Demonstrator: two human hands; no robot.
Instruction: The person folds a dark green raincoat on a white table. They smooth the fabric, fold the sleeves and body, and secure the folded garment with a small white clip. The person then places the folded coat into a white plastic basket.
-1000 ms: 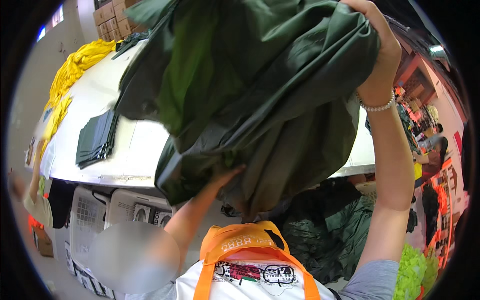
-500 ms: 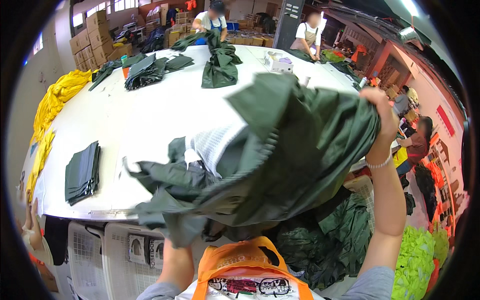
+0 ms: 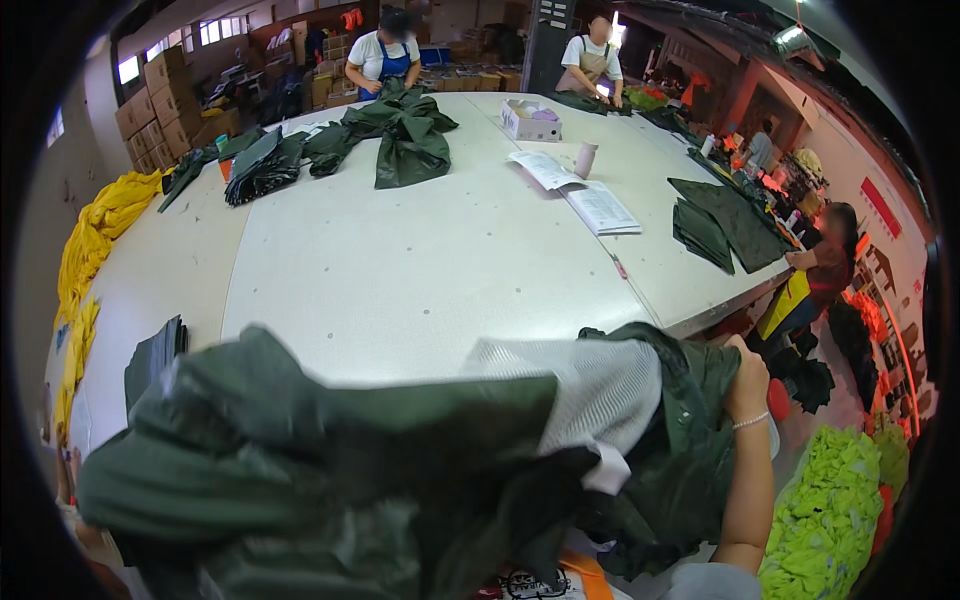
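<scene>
A dark green rain jacket (image 3: 330, 450) with white mesh lining (image 3: 600, 385) spreads in front of me, held up over the near table edge. My right hand (image 3: 748, 382) is closed on its right end, fingers wrapped round the fabric, a beaded bracelet at the wrist. Left of centre, the jacket bulges high and blurs with motion. My left hand is hidden behind it. Just beyond the jacket's left side, a stack of folded dark green garments (image 3: 155, 355) shows partly on the white table (image 3: 340, 270).
Open booklets (image 3: 600, 208), a cup (image 3: 585, 160), a white box (image 3: 530, 122) and dark green pieces (image 3: 725, 225) lie on the table. Yellow cloth (image 3: 105, 225) hangs over its left edge. Lime-green cloth (image 3: 825, 510) is heaped at lower right. Co-workers (image 3: 385, 55) stand around the table.
The jacket has swung down and left from over the table toward me, spreading wider. My right hand has come lower. My left hand's forearm has gone out of sight behind the fabric.
</scene>
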